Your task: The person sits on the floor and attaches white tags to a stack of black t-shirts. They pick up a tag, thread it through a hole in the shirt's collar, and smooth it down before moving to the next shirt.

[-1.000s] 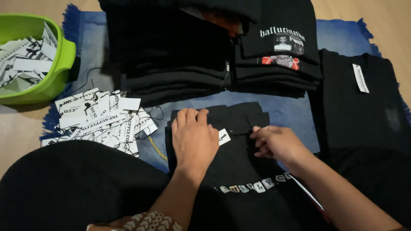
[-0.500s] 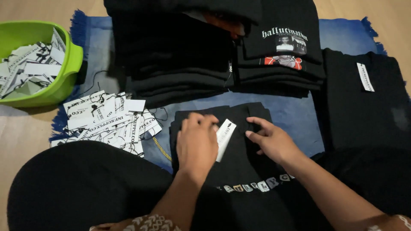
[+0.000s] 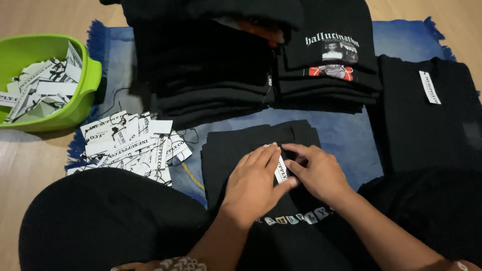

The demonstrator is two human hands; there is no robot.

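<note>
Spreading widest under everything, a blue rug [image 3: 351, 135] on a wooden floor [image 3: 30, 165], fringe showing at the left and upper right edges. Filling the far side, two stacks of folded black garments [image 3: 211, 75], the right one topped by a printed shirt [image 3: 331, 55]. Lying flat to the right, another black garment [image 3: 427, 130], just beside the stacks. Bulging in the near left corner, a dark-clothed knee [image 3: 100, 221].

Sitting nearest, in the middle of the rug, the folded black garment [image 3: 241, 145] being handled. Bare rug open between it and the stacks, and a narrower strip toward the garment on the right; little room on the left, where a heap of loose paper tags [image 3: 130, 143] almost touches its edge. Farther left, half off the rug, a green basin [image 3: 90, 75] holding more tags.

Compared with a second ago: hands drawn together from apart, now meeting over one spot on the garment. Left hand [image 3: 253, 185] open, laid flat with fingers together, pressing down on cloth and covering one side of the white tag [image 3: 281, 170]. Right hand [image 3: 319, 173] curled, fingertips on the tag's other side; impossible to tell whether truly pinching or only touching. Tag itself turned from lying plainly between the hands to standing narrow and half hidden between the fingers, which reads as the fastening stage of the tagging. Thinnest of all, a yellow cord [image 3: 193, 175] by the garment's left edge.
</note>
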